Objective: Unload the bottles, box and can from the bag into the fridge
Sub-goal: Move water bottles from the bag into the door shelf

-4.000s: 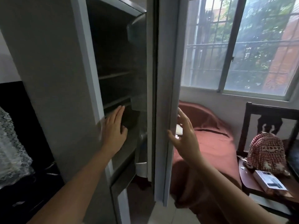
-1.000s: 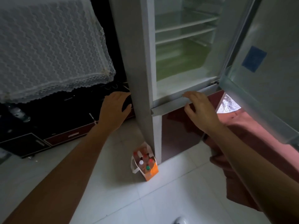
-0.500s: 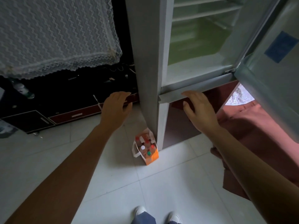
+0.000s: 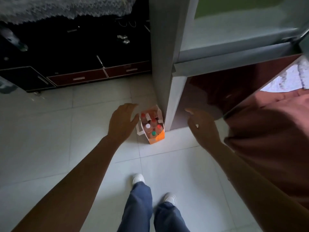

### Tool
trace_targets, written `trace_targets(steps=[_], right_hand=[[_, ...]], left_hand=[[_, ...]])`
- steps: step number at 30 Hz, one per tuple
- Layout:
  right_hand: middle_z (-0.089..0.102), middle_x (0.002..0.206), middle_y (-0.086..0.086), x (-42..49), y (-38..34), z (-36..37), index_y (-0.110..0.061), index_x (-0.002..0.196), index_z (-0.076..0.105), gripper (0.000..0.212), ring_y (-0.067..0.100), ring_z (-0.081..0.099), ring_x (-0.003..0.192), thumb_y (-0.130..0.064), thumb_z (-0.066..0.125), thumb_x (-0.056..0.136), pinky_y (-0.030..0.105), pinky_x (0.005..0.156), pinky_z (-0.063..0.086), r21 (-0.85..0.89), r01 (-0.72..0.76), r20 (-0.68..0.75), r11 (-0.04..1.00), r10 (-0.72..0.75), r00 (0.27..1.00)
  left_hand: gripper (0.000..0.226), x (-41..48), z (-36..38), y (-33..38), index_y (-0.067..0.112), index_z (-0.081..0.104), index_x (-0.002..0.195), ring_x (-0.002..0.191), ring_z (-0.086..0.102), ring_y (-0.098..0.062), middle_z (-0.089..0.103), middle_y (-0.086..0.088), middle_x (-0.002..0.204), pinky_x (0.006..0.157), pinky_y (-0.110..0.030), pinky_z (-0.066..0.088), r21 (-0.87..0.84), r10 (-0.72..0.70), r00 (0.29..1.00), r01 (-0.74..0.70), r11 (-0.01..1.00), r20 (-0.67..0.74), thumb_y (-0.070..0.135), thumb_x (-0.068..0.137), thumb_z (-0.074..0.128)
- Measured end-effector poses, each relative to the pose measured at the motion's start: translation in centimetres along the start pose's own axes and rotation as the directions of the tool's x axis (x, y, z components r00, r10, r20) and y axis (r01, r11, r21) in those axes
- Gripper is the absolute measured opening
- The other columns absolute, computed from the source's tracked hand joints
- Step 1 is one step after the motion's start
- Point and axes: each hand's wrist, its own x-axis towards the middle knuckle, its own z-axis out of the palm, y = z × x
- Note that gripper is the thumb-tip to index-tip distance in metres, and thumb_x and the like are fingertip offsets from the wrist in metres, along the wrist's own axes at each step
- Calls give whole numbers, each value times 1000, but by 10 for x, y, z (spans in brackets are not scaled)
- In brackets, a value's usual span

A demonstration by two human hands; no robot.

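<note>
Bag (image 4: 156, 139), orange and white, stands on floor tiles (image 4: 50, 131) against fridge (image 4: 164, 64) corner; five bottle caps counted inside: three red, one white, one green. Left hand (image 4: 122, 122) open, empty, just beside bag. Right hand (image 4: 201, 126) open, empty, before lower fridge door (image 4: 217, 92)

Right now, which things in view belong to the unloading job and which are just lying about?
Job:
- orange bag on the floor, bottles standing in it
- open fridge
- left hand and right hand, both empty

Lying about:
- dark cabinet
- lace cloth
- reddish cover
</note>
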Motion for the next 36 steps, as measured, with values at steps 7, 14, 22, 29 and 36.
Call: trace_targets(steps=[7,14,22,29,36], right_hand=[[58,127,8,26,81,126,-12,120,55,32,23,54,116,-24,50,91,23,97,35,-83,-65,56,994,70,996],[59,125,8,65,176,263,-14,123,54,32,24,55,110,-22,49,92,31,91,44,-128,-58,114,990,73,991],[61,119,10,102,254,364,-14,121,54,32,26,57,105,-21,55,89,28,82,44,-94,-53,134,994,65,989],[60,121,11,131,280,403,-11,126,51,38,29,57,106,-16,55,88,25,78,40,-143,40,256,989,-2,967],[64,110,16,159,287,427,-5,118,55,33,33,58,99,-6,52,85,42,84,52,-360,186,389,914,-34,921]], left_hand=[[35,26,114,-65,8,54,121,112,56,-29,61,-13,122,98,-34,38,-23,-17,999,19,1000,51,25,90,51],[31,57,272,-148,11,55,118,103,56,-27,62,-10,115,83,-29,42,-33,14,989,-9,999,147,18,87,55],[41,80,391,-209,17,50,126,115,51,-23,53,0,130,94,-36,45,-98,37,973,-15,995,227,17,85,58],[49,91,435,-212,21,44,131,118,49,-19,48,2,134,96,-35,45,-143,87,925,-36,989,370,15,84,58],[4,98,466,-211,15,51,88,88,55,-27,55,-5,94,75,-37,48,40,16,790,-51,998,613,14,84,49]])
